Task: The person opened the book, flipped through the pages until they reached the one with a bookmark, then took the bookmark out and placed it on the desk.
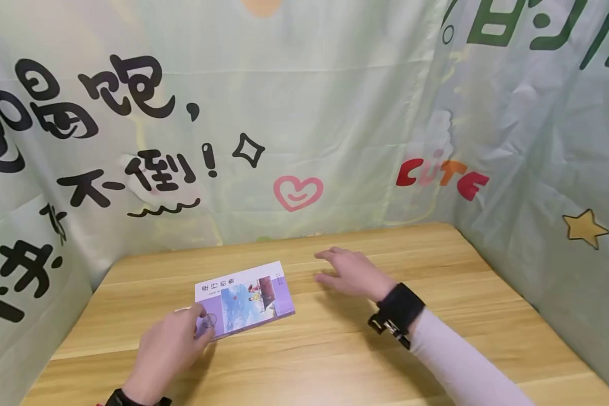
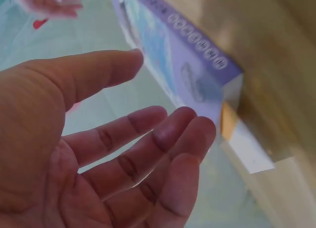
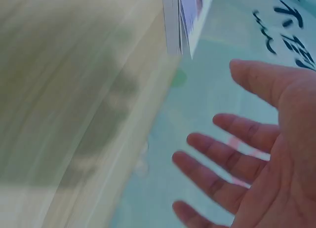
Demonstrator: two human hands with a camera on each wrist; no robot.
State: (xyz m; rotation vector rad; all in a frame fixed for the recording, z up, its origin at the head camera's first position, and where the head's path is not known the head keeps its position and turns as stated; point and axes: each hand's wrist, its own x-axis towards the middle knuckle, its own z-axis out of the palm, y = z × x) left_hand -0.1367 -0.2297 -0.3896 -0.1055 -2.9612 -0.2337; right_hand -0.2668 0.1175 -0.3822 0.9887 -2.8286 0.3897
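A purple and white paperback book (image 1: 256, 301) lies on the wooden table, its cover showing a blue picture with small figures. My left hand (image 1: 170, 344) is at the book's left end, thumb and fingers spread apart around that corner. In the left wrist view the left hand (image 2: 113, 149) has loosely bent fingers and a gap before the thumb, with the book (image 2: 197, 80) just beyond; whether the fingertips touch it I cannot tell. Right of the book, my right hand (image 1: 355, 273) hovers above the table with relaxed, separated fingers and holds nothing. The right wrist view shows the book's page edges (image 3: 173, 25).
The wooden table (image 1: 335, 361) runs back to a pale printed cloth (image 1: 345, 113) that hangs behind it and along both sides. A black band with a small device (image 1: 398, 313) sits on the right wrist. In the left wrist view, a white and orange flap (image 2: 247, 144) shows at the book's corner.
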